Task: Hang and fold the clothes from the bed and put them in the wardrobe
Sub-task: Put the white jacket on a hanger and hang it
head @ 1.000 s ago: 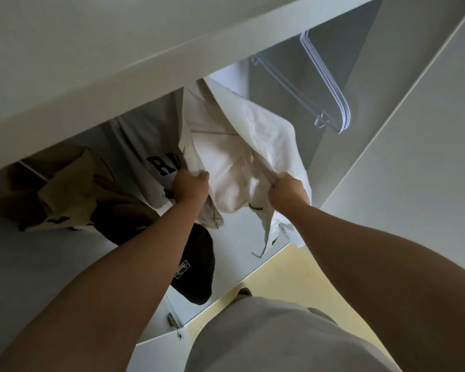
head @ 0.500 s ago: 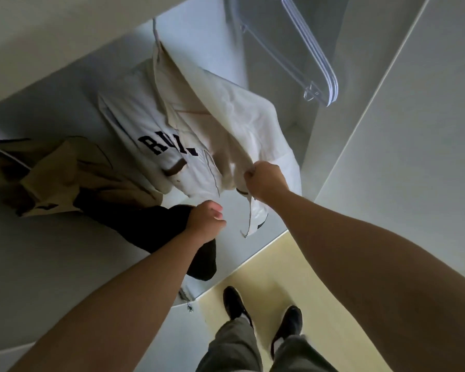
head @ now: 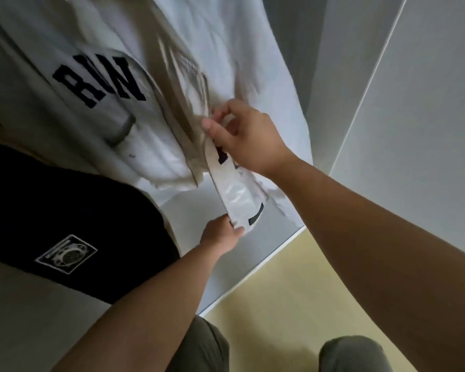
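White shirt (head: 242,49) hangs inside the wardrobe (head: 427,130), its open front edge drawn down and taut between both hands. The right hand (head: 249,138) pinches the placket partway up, thumb and forefinger closed on the cloth just beside a small dark mark on the strip. The left hand (head: 220,233) grips the bottom corner of that same strip — fingers curled round the hem, right next to a dark curved mark on the fabric. Between the two hands the edge runs as a narrow, straight band. To the left of the white shirt, touching it, hangs a grey shirt (head: 73,84) with dark block lettering across its front; the letters are partly folded away, so the full word cannot be read. Lower and further left hangs a black garment (head: 73,210) bearing a small pale square patch (head: 66,253). Below the clothes the pale wardrobe base meets a yellowish floor (head: 287,304) — there the person's olive-trousered legs (head: 352,353) show at the bottom edge.
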A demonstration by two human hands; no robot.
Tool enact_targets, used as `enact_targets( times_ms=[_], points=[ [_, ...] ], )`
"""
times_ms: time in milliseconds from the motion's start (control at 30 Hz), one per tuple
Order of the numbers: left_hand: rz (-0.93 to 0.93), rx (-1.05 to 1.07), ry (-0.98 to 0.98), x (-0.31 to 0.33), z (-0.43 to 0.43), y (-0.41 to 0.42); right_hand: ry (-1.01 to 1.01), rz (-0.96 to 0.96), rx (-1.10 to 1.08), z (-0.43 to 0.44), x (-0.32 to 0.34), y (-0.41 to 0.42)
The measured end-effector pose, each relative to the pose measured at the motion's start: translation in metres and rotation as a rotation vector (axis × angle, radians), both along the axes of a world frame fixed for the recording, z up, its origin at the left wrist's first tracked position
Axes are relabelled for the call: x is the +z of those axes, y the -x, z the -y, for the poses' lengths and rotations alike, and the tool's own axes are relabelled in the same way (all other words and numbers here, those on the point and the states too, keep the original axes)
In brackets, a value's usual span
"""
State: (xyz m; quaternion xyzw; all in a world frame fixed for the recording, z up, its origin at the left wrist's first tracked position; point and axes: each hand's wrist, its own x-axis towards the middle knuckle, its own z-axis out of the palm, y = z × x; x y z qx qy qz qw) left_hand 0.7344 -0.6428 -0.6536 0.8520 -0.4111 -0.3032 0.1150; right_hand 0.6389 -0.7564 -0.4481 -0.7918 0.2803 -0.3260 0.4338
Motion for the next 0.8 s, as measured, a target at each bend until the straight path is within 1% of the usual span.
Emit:
enact_targets(
  times_ms=[67, 167, 267, 333, 433, 500, 567, 667, 700, 800],
  points=[
    [0.019, -0.003, 0.109, -0.046, 0.013, -0.006, 0.029, 0.008, -0.053, -0.001, -0.065, 0.009],
    [-0.061, 0.058, 0.314, -0.096, 0.036, -0.015, 0.007, -0.115, -0.111, 0.005, -0.180, 0.020],
    [-0.120, 0.125, 0.483, -0.128, 0.059, -0.023, -0.092, -0.294, -0.192, 0.017, -0.280, 0.025],
    [-0.176, 0.148, 0.594, -0.139, 0.071, -0.025, -0.216, -0.327, -0.274, 0.021, -0.326, 0.025],
    [-0.252, 0.174, 0.683, -0.146, 0.081, -0.021, -0.460, -0.236, -0.318, 0.014, -0.365, 0.024],
    [-0.356, 0.239, 0.724, -0.145, 0.083, -0.015, -0.628, -0.156, -0.331, 0.006, -0.376, 0.025],
    [-0.478, 0.309, 0.768, -0.145, 0.080, -0.008, -0.728, -0.116, -0.309, -0.002, -0.385, 0.025],
    [-0.543, 0.379, 0.828, -0.148, 0.075, -0.002, -0.760, -0.064, -0.261, -0.015, -0.396, 0.026],
    [-0.568, 0.393, 0.845, -0.148, 0.074, -0.001, -0.721, -0.065, -0.263, -0.019, -0.398, 0.026],
    [-0.599, 0.424, 0.865, -0.149, 0.074, -0.005, -0.498, -0.104, -0.264, -0.025, -0.403, 0.025]
  ],
)
